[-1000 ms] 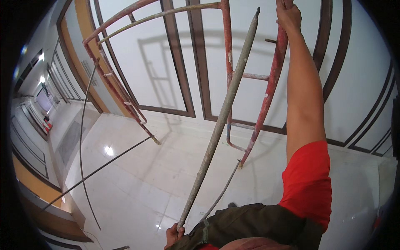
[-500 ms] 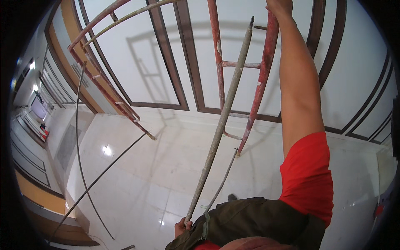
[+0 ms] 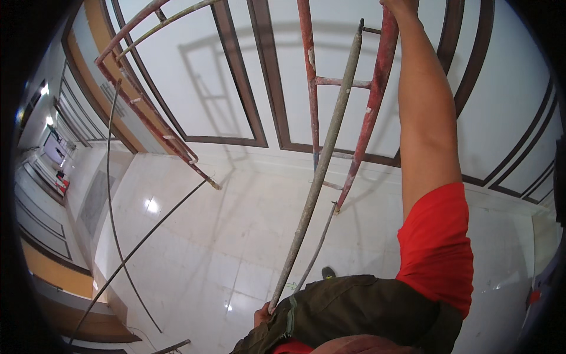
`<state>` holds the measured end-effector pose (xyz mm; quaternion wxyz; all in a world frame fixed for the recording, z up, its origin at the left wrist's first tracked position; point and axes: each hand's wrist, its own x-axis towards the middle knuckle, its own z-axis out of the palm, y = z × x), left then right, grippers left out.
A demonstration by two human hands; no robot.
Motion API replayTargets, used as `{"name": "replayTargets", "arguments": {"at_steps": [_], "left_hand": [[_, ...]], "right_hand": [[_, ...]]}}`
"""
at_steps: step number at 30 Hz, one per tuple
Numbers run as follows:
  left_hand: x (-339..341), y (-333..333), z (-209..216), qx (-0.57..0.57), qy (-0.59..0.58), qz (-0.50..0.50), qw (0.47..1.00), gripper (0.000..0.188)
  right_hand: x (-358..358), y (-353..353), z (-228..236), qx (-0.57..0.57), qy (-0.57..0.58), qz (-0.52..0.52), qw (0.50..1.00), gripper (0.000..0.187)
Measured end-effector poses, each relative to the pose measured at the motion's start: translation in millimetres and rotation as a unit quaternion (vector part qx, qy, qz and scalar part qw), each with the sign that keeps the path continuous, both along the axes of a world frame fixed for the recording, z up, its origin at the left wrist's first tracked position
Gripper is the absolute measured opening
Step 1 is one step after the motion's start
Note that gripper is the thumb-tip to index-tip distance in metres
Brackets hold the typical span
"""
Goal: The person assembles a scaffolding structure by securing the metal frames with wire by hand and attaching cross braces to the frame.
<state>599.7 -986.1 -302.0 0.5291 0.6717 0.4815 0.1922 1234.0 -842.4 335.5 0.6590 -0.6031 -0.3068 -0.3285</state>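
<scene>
A long, worn grey metal pole (image 3: 323, 165) slants up from my waist, its dark pinched tip near the red tube of a scaffold frame. My left hand (image 3: 262, 314) is closed round the pole's lower end, beside a dark green garment at my waist. Stretched upward, my right arm ends at the top edge of the view. There my right hand (image 3: 404, 7), partly cut off, grips the upright of the red, paint-spotted scaffold frame (image 3: 370, 112). Short rungs join this upright to a second one on its left. A thin brace (image 3: 318, 251) runs from the frame's foot toward me.
The scaffold's other end frame (image 3: 141, 109) stands at the left, with two thin crossing braces (image 3: 122, 265) near it. Behind is a white panelled wall (image 3: 330, 53) with brown trim. Glossy pale tiles (image 3: 236, 236) cover the floor. A short tube (image 3: 172, 347) lies at the lower left.
The pole and the right-hand frame sit slightly farther right in view. The floor and left frame have shifted slightly upward. More of a shoe and the short tube shows. Both hands keep their holds.
</scene>
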Motion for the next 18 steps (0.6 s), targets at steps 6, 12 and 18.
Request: {"name": "replayTargets", "arguments": {"at_steps": [6,12,18], "left_hand": [[-30,-19,-93,0.013,0.095,-0.032,0.995,0.050],[-10,-36,-57,0.055,0.113,-0.048,0.991,0.053],[14,-51,-12,0.024,0.025,-0.052,0.998,0.048]], "right_hand": [[-3,-3,-1,-0.015,0.005,0.028,0.999,0.067],[-8,3,-3,-0.004,0.004,0.019,1.000,0.066],[5,14,-9,-0.010,0.018,0.006,1.000,0.079]]}}
